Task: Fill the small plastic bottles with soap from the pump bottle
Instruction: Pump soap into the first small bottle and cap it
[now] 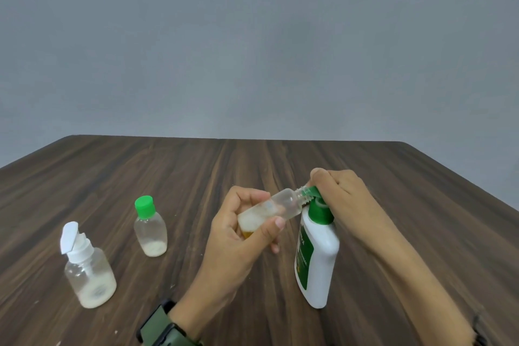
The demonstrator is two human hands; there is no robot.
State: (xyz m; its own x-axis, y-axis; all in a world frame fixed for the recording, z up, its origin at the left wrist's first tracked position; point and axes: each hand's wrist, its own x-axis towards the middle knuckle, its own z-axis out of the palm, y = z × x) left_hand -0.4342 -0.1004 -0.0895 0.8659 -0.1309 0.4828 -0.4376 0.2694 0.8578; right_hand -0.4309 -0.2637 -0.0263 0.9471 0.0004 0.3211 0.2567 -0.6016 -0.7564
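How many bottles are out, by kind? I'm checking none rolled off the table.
Small clear bottles: 3: green-capped, white-pump-topped, uncapped one in the left hand
White pump bottle: 1
Total: 4

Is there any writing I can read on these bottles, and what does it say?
Pump bottle, green label: only a fragment like "...ntol" shows in white letters at the top; the label faces sideways, so the whole word cannot be read.
Same label, lower lines: too small and blurred to read.
Green-capped bottle, white-pump bottle and the bottle in the left hand: no text.
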